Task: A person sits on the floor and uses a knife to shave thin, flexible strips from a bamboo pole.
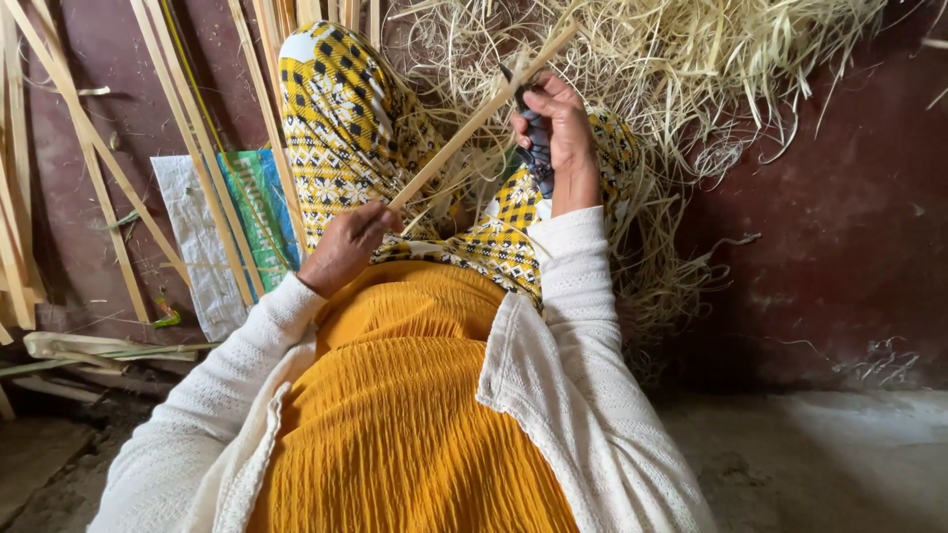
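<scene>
My left hand (pixel 346 247) grips the near end of a long pale bamboo strip (pixel 474 120) that slants up to the right across my lap. My right hand (pixel 561 128) is closed on a dark-handled knife (pixel 536 148), its blade pressed against the strip near the far end. Under both hands lies a yellow, black and white patterned cloth (pixel 341 128) draped over my raised knees. White knitted sleeves cover both arms above a mustard-yellow garment (pixel 405 395).
A heap of thin pale shavings (pixel 691 59) fills the top right and spills down by my right arm. Several long bamboo slats (pixel 188 138) lean at the left against a dark red wall, over a white and green woven sack (pixel 232 232). Bare grey floor (pixel 829 464) at lower right.
</scene>
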